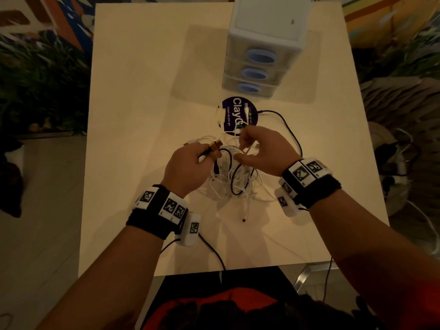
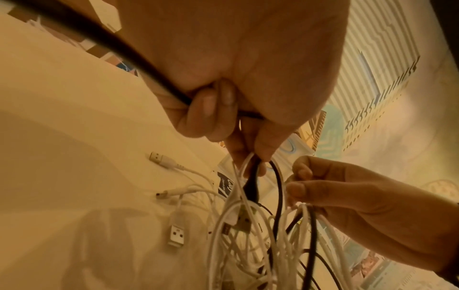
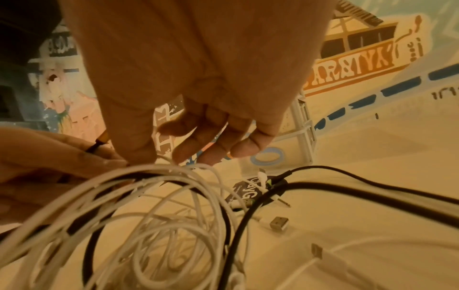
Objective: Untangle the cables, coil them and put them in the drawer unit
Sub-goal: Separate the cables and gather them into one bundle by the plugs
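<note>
A tangle of white and black cables (image 1: 234, 184) lies mid-table, partly lifted between my hands. My left hand (image 1: 202, 157) grips a black cable with a gold plug (image 1: 215, 146); in the left wrist view its fingers (image 2: 216, 109) are curled round that black cable (image 2: 250, 186). My right hand (image 1: 246, 145) pinches white strands at the top of the tangle (image 3: 161, 196), thumb against fingertips (image 2: 295, 189). The drawer unit (image 1: 264, 51) stands at the back right of the table, its three drawers with blue round handles closed.
A round purple sticker (image 1: 229, 115) lies between the tangle and the drawer unit, with cable ends on it. A black cable (image 1: 289, 129) loops out to the right. A white plug end (image 1: 245, 215) trails toward the near table edge (image 1: 214, 271). Cords and a power strip (image 1: 400, 167) lie on the floor.
</note>
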Demonstrator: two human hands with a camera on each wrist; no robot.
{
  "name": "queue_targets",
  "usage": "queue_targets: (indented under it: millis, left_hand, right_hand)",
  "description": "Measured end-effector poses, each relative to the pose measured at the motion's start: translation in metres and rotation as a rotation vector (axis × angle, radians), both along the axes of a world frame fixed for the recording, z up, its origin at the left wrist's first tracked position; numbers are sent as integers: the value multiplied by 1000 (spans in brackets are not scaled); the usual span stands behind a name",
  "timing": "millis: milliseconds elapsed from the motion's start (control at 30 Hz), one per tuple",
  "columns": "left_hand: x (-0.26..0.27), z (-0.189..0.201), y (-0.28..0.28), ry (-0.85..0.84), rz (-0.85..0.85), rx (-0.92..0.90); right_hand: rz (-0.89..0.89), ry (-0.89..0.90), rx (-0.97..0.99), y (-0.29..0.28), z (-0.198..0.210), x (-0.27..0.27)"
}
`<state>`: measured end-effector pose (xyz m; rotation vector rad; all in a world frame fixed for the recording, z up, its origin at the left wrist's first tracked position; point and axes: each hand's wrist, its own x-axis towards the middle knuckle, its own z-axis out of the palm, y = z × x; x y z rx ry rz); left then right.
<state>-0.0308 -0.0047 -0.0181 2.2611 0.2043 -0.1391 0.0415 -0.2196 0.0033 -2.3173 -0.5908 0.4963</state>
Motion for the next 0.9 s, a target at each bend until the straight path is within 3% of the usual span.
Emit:
queue_targets:
  millis: [267, 500, 600, 733, 900]
  left_hand:
    - [0, -1, 6, 38, -29, -284]
    - [-3, -13, 18, 15, 159, 48]
    - [-8, -8, 16, -51, 179, 62]
    - [-13, 6, -4, -27, 32, 0]
    - [-14, 0, -19, 164, -195, 11]
  right_hand:
    - [-1, 34, -124, 15, 9, -5]
    - [24, 105, -65, 2, 8, -3]
    - [-52, 115, -11, -4, 5, -2]
    - [-64, 151, 31, -3, 6, -1]
    - [-42, 172, 42, 5, 8, -4]
